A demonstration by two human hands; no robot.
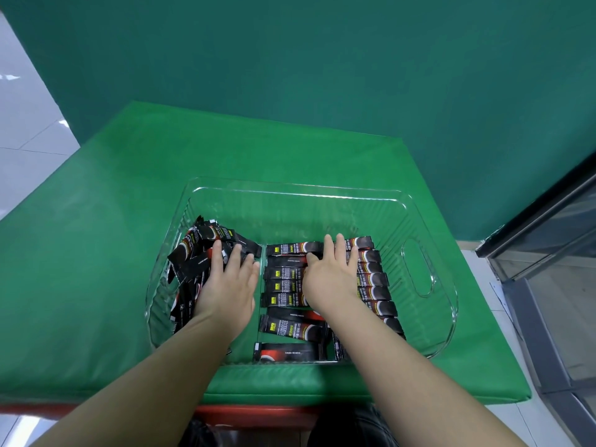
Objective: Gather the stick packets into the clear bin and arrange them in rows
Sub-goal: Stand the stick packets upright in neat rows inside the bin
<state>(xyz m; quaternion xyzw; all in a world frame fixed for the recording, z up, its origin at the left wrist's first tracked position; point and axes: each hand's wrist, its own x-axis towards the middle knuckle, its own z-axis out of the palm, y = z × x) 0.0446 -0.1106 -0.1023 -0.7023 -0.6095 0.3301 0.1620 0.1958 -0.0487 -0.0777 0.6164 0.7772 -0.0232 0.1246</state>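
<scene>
On a green-covered table (96, 253) before a teal backdrop, we see both hands inside the clear bin (419, 217). The left hand (230, 285) lies flat, fingers straight, pressing the loose heap of stick packets (193, 250) at the bin's left end. The right hand (329, 275), fingers extended, rests on the row of packets (283, 285) in the bin's middle, its thumb tucked against one packet.

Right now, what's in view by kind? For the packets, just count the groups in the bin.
Clear bin: 1
Packet groups: 2, a loose pile under the left hand, and a neat row under the right hand
Hands: 2
Green mat: 1
Total: 6
</scene>
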